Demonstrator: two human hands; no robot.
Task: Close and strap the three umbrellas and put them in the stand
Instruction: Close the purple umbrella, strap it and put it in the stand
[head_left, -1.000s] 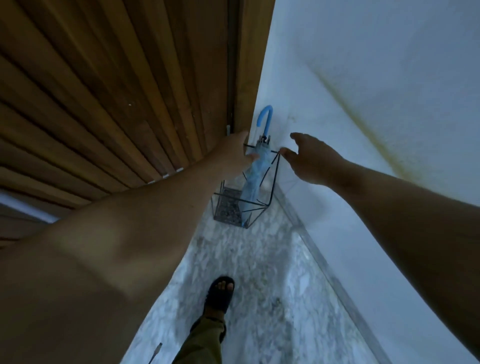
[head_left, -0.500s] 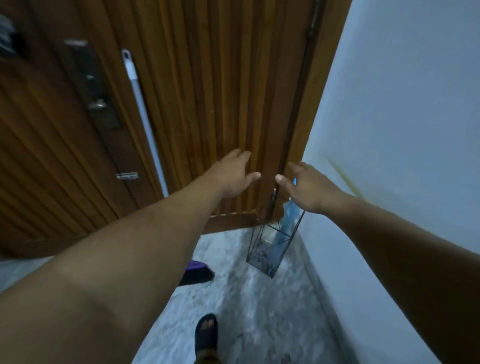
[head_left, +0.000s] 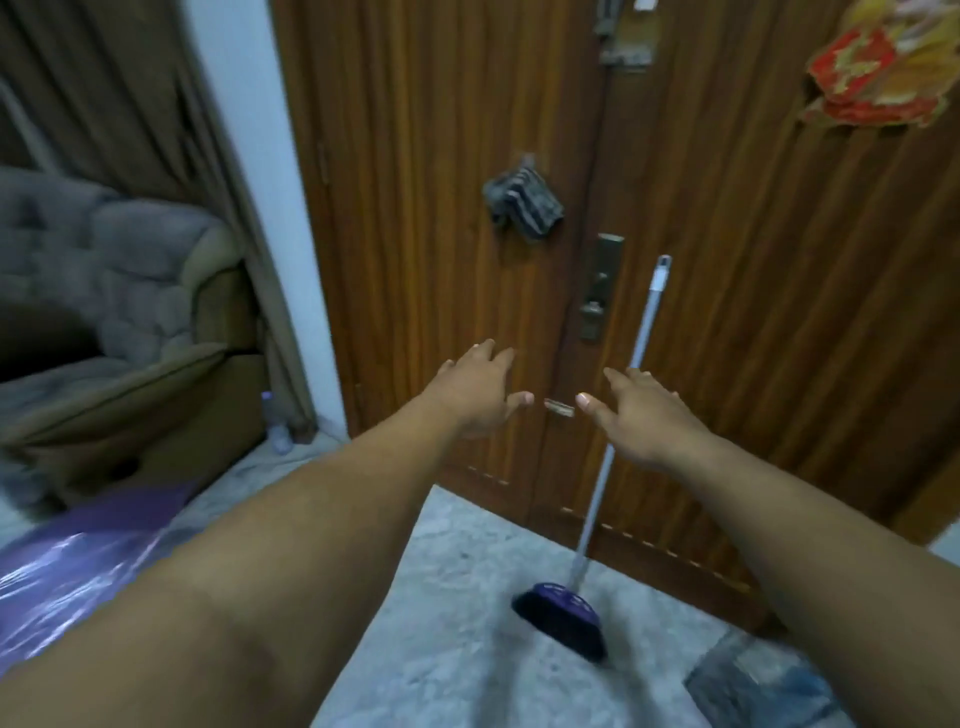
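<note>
Here, both arms reached out in front of the person, and both hands were empty. The left hand (head_left: 480, 395) was spread, fingers loose, palm down. The right hand (head_left: 641, 413) was spread the same way, just beside it but not touching. Neither hand held or pinched anything.

In front stood a brown wooden door (head_left: 441, 156) with a metal lock plate (head_left: 600, 288). A dark striped cloth (head_left: 522, 202) hung on the door. A red and gold decoration (head_left: 878, 78) hung high at the right. A broom (head_left: 613, 478) leaned on the door, its purple head on the marble floor (head_left: 457, 597). At the left was a grey armchair (head_left: 114, 291) with a curtain (head_left: 104, 88) behind it, and a small bottle (head_left: 275, 423) stood on the floor near the wall.

No umbrella stand showed in this view, so I cannot tell where it was. At the far left, something purple and shiny (head_left: 72, 561) lay on the floor. It may have been an open umbrella, but it was too blurry and cut off to be sure.

I think the person was between umbrellas, with hands free, looking for one to pick up. The next move would call for turning left and down, reaching for the purple thing, finding its handle, and sliding it shut before wrapping the strap.
</note>
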